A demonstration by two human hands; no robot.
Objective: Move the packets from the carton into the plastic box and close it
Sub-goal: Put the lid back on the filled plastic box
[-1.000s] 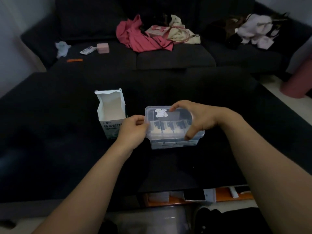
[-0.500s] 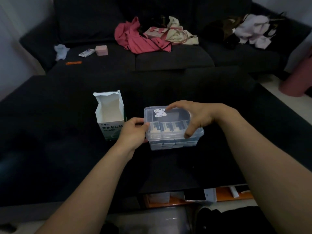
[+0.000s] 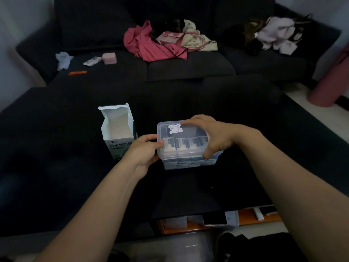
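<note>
A clear plastic box [image 3: 186, 159] stands on the dark table, its lid on top with a small white sticker [image 3: 174, 128]. Through the lid and walls I see several packets [image 3: 184, 144] stacked inside. My left hand [image 3: 143, 152] grips the box's left side, thumb on the lid's edge. My right hand [image 3: 209, 137] lies over the lid's right end, fingers on its far edge and thumb down the front wall. The white carton [image 3: 118, 133] stands upright just left of the box, top flaps open, its inside looking empty.
The dark table [image 3: 198, 190] spreads all around. Behind it is a dark sofa with a red garment [image 3: 149, 46], a bag, pale clothes [image 3: 275, 35], a pink case [image 3: 109, 58] and an orange pen [image 3: 77, 72]. A phone [image 3: 214, 218] lies on a lower shelf.
Both hands have stayed on the box, with my right hand pressing lower over the lid. The view has shifted slightly; the carton has not moved.
</note>
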